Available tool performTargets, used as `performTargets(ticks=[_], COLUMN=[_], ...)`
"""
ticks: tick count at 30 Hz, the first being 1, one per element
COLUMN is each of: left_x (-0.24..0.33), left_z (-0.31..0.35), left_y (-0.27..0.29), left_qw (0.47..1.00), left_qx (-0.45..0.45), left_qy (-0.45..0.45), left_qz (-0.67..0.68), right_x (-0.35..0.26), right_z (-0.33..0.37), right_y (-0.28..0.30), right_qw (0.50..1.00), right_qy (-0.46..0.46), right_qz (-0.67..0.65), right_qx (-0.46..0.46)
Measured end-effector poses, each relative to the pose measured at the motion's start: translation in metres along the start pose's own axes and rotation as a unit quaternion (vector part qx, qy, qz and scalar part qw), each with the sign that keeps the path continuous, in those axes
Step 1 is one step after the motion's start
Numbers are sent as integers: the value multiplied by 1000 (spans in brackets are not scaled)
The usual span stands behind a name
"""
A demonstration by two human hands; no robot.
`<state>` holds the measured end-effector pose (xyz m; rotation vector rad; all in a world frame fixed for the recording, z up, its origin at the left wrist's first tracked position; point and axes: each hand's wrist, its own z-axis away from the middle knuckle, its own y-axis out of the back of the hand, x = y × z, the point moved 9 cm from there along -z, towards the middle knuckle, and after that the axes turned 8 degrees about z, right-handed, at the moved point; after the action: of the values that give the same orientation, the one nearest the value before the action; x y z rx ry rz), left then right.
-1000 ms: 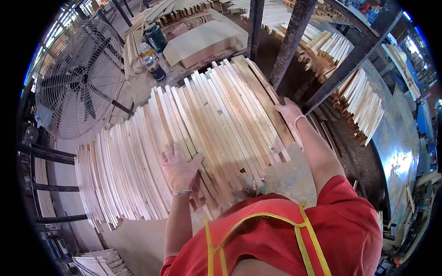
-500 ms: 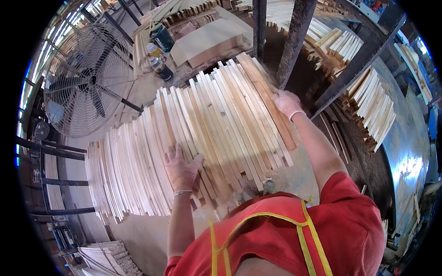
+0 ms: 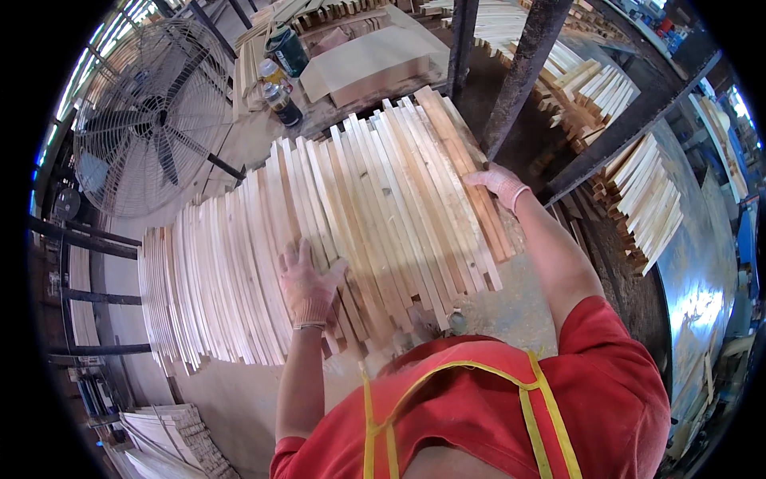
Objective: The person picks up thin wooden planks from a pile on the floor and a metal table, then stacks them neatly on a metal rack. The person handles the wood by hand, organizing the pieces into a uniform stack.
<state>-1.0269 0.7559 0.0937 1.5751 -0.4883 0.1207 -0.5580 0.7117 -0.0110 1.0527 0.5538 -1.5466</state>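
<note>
Many pale wooden strips (image 3: 351, 215) lie side by side in a broad, fanned row on the bench before me, their ends uneven. My left hand (image 3: 307, 287), in a thin pinkish knit glove, rests flat on top of the row near its front, fingers spread. At the row's right edge is my right hand (image 3: 499, 184), gloved the same way. Its thumb reaches over the top of the outermost, darker wooden strip (image 3: 455, 152), and its other fingers bend at the side, partly hidden.
A large caged fan (image 3: 155, 120) stands at the left. Bottles (image 3: 283, 105), a dark green tub (image 3: 286, 49) and a cardboard piece (image 3: 367, 72) sit beyond the row. A dark metal post (image 3: 523, 80) rises close to my right hand. More stacked strips (image 3: 638, 203) lie farther right.
My right hand has shifted slightly down and inward along the row's edge, its thumb now over the outer strip. My left hand stays flat on the strips. The view has shifted a little.
</note>
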Motion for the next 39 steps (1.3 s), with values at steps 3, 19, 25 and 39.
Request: performTargets(ticks=[3,19,25,39], left_x=[-4,5,-1,3], left_z=[4,-6,1,-1], left_y=[-6,10,4,11], left_qw=[999,999,998,997], left_qx=[7,-11,-47,-58], left_qy=[20,18,47,44], left_qz=[-31,25,13,7], right_x=[-11,-3,-56,-65], right_z=[13,-11,34,56], right_y=[-6,-12,-46,-75], right_qw=[995,986,859,821], right_qy=[-31,83,129,121], right_qz=[-48,-109,468,534], right_qx=[-78,93,164,163])
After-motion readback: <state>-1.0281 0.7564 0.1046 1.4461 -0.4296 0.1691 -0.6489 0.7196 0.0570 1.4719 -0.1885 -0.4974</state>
